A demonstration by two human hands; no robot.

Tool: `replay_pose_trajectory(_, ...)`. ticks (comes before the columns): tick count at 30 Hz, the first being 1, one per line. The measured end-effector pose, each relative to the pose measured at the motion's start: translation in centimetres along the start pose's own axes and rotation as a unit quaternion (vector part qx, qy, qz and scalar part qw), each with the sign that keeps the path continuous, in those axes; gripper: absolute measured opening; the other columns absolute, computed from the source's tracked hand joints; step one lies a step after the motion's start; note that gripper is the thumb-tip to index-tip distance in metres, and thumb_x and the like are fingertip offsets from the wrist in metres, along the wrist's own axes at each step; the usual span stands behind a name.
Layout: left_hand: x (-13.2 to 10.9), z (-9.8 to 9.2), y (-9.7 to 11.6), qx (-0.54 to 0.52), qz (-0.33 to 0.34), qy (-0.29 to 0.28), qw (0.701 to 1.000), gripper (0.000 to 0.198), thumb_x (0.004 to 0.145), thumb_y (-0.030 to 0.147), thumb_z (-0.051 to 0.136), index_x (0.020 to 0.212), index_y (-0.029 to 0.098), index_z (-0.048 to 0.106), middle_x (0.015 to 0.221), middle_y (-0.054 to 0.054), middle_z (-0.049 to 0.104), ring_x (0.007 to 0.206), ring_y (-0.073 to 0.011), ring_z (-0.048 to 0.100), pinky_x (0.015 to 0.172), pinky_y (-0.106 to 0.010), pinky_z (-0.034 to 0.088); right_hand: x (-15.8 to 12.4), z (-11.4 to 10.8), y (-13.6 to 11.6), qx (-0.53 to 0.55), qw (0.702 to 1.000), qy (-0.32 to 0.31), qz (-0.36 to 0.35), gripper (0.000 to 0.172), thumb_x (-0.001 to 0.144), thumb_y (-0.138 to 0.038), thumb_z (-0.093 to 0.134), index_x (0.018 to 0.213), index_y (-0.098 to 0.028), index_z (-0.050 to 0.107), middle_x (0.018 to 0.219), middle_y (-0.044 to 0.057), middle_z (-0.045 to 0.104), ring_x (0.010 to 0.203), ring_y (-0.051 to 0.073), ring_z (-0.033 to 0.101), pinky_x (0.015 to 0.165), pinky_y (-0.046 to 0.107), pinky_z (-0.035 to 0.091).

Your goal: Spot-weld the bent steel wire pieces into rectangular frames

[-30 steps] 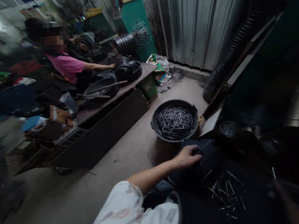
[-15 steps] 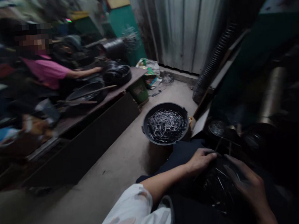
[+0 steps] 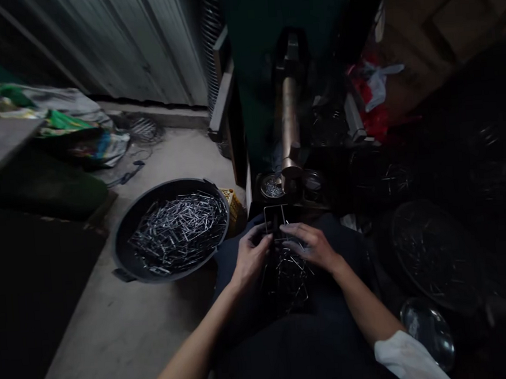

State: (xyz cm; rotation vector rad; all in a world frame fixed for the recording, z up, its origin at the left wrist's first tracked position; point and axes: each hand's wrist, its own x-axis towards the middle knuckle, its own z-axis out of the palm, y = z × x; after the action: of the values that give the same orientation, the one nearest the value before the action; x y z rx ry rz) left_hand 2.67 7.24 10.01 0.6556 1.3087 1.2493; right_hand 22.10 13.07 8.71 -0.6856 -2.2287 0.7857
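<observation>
Since half a second ago the view has swung rightward, dropping the co-worker in pink out of sight and bringing both hands to its middle. Nearest, on the dark cloth of the lap (image 3: pixel 233 272), a loose tangle of wire pieces (image 3: pixel 292 285) lies just below the hands. Above it a bent wire frame (image 3: pixel 273 207) stands between them, its long axis pointing forward, away from the body, the crossbar at the far end. Left hand (image 3: pixel 252 252) seems to pinch the frame's left leg between thumb and fingertips; right hand (image 3: pixel 312 244) is about as near, its fingers curled at the other leg (whether that thumb presses too, I cannot tell). Just beyond the crossbar sits a small tin (image 3: pixel 262 187) of tiny metal bits, with a brassy machine cylinder (image 3: pixel 290 117) reaching down beside it, so the way straight ahead is the crowded one. Leftward, the wide pan (image 3: pixel 126 244) heaped with wire pieces is close to the left forearm, a yellow crate (image 3: pixel 233 205) behind its rim; rightward, a dim basin (image 3: pixel 397 225) holds more wire. Farther back are rumpled sacks (image 3: pixel 75 118) and a corrugated wall (image 3: pixel 152 58).
</observation>
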Motion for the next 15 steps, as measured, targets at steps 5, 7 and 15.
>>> replay_pose_trajectory(5, -0.1, 0.8, -0.1, -0.033, -0.018, -0.03, 0.999, 0.057, 0.074, 0.04, 0.081, 0.123, 0.014, 0.069, 0.1, -0.01, 0.075, 0.064, -0.0137, 0.065, 0.06, -0.026, 0.052, -0.1, -0.7, 0.3, 0.031, 0.999, 0.011, 0.021, 0.044, 0.096, -0.025, 0.068, 0.139, -0.027, 0.061, 0.129, 0.007, 0.07, 0.119, 0.02, 0.068, 0.105, 0.036, 0.056)
replay_pose_trajectory(7, -0.1, 0.9, -0.3, -0.037, -0.018, -0.04, 0.998, 0.06, 0.074, 0.041, 0.081, 0.125, 0.014, 0.068, 0.098, -0.01, 0.075, 0.063, -0.0139, 0.065, 0.06, -0.026, 0.053, -0.1, -1.1, 0.2, 0.048, 0.998, 0.013, 0.034, 0.043, 0.096, -0.026, 0.068, 0.138, -0.028, 0.062, 0.129, 0.006, 0.07, 0.119, 0.02, 0.068, 0.105, 0.036, 0.055)
replay_pose_trajectory(15, 0.1, 1.2, -0.5, -0.054, -0.028, -0.048, 0.997, 0.057, 0.075, 0.039, 0.081, 0.125, 0.015, 0.065, 0.081, -0.003, 0.071, 0.06, -0.0129, 0.064, 0.057, -0.023, 0.051, 0.0, -1.6, 0.4, 0.086, 0.994, 0.027, 0.068, 0.039, 0.093, -0.034, 0.073, 0.131, -0.029, 0.067, 0.125, 0.004, 0.073, 0.116, 0.02, 0.07, 0.104, 0.035, 0.056)
